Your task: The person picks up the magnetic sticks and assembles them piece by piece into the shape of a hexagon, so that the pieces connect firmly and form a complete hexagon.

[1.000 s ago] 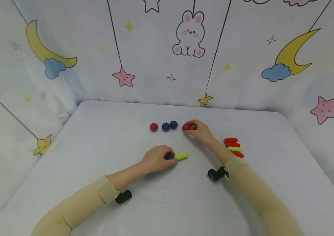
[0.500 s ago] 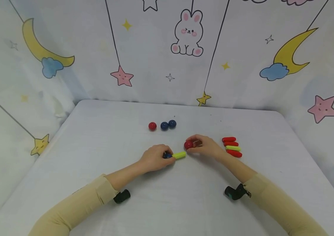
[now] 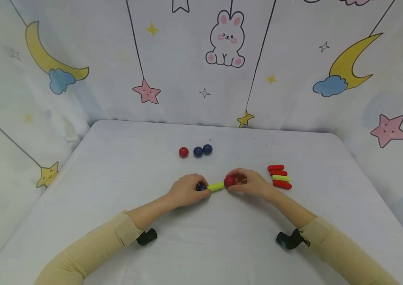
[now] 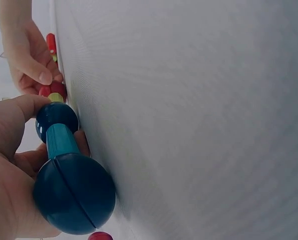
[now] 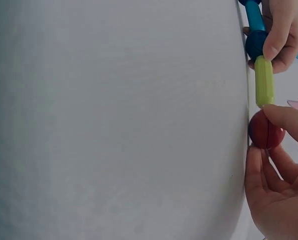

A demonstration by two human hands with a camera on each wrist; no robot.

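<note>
A glossy dark blue ball was gripped in the curled fingers of the left hand, seemingly so that the attached yellow-green rod was steadied. At the rod's free end, a glossy red ball was pinched by the right hand, its fingers parted ball-wide, apparently for alignment; whether they were joined could not be told.

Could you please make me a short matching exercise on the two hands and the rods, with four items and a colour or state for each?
Column one
1. Left hand
2. Right hand
3. Four loose rods
4. Rod between the hands

Column two
A. Holds a red ball
B. Yellow-green
C. Holds a blue ball
D. Mostly red

Pairs: 1-C, 2-A, 3-D, 4-B
</note>
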